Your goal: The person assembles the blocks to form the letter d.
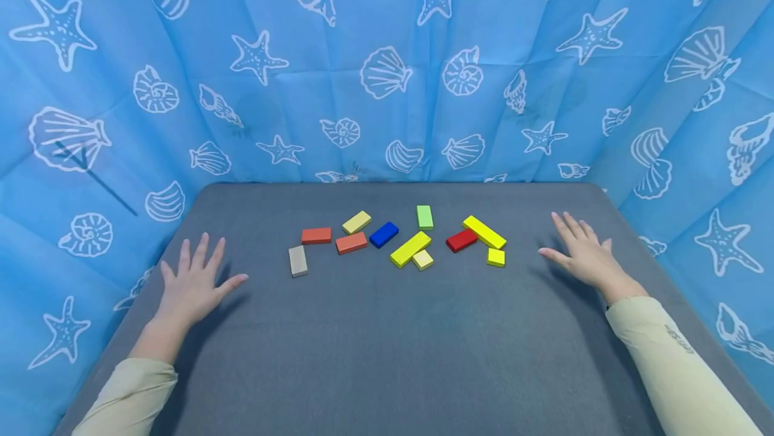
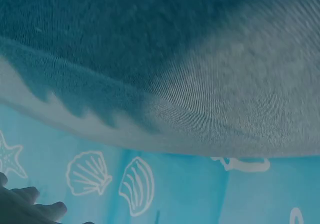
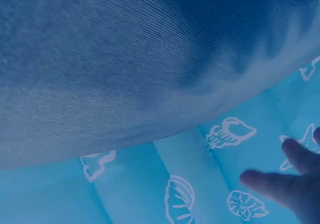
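Observation:
My left hand (image 1: 192,287) hovers at the table's left side, fingers spread, holding nothing. Over on the right, my right hand (image 1: 588,256) is likewise spread and holds nothing. Between them lie several small blocks, apart from both hands. Nearest the left hand is a greyish-white block (image 1: 298,261), then two orange-red blocks (image 1: 316,236). A pale yellow block (image 1: 357,222), a blue block (image 1: 383,234) and a green block (image 1: 425,217) lie mid-table. A long yellow block (image 1: 410,249) touches a small cream block (image 1: 422,260). Rightward are a red block (image 1: 462,240), another long yellow block (image 1: 485,232) and a small yellow block (image 1: 496,257).
A grey cloth-covered table (image 1: 387,355) carries the blocks toward its far edge. Blue curtains (image 1: 338,86) with white shells and starfish stand behind it and at both sides. Both wrist views show the table cloth with hand shadows, and a few fingertips (image 3: 270,183).

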Demonstrator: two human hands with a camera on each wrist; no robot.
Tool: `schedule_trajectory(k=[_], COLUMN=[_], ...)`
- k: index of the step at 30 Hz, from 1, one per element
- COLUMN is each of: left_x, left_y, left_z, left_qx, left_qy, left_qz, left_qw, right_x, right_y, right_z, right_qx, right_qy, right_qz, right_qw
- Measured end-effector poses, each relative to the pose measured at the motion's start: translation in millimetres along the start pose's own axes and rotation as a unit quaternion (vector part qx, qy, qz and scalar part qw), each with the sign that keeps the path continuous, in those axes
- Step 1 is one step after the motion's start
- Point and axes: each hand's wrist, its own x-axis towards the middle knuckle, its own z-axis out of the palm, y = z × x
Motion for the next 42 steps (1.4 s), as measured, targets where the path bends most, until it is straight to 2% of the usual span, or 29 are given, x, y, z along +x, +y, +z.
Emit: schedule_trajectory(k=[5, 11, 18, 22, 26, 34, 42], left_x=[2.6, 9.5, 19.6, 25.6, 32.8, 51.0, 70.3], left_y=[4.7, 22.9, 56.5, 78.2, 102.4, 145.1, 184.5], left_z=[-2.8, -2.4, 2.2, 7.3, 10.3, 18.9, 41.0], left_qx=[0.003, 0.006, 0.033, 0.025, 0.013, 0.002, 0.018], left_qy=[-0.012, -0.018, 0.004, -0.005, -0.017, -0.042, -0.080], left_qz=[0.019, 0.068, 0.146, 0.176, 0.198, 0.256, 0.322], left_qw=[0.9997, 0.9975, 0.9888, 0.9841, 0.9800, 0.9657, 0.9430], right_x=[6.9, 19.8, 36.1, 45.0, 53.4, 65.2, 74.3], right_y=[-7, -16, -27, -30, -34, -37, -42], right_z=[-6, -13, -10, -2, 6, 19, 27], right_qx=[0.037, 0.074, 0.034, 0.026, 0.041, 0.051, 0.041], right_qy=[-0.025, -0.048, -0.041, -0.041, -0.050, -0.063, -0.071], right_qz=[-0.017, -0.062, -0.131, -0.152, -0.152, -0.141, -0.152], right_qw=[0.9988, 0.9942, 0.9899, 0.9871, 0.9862, 0.9867, 0.9849])
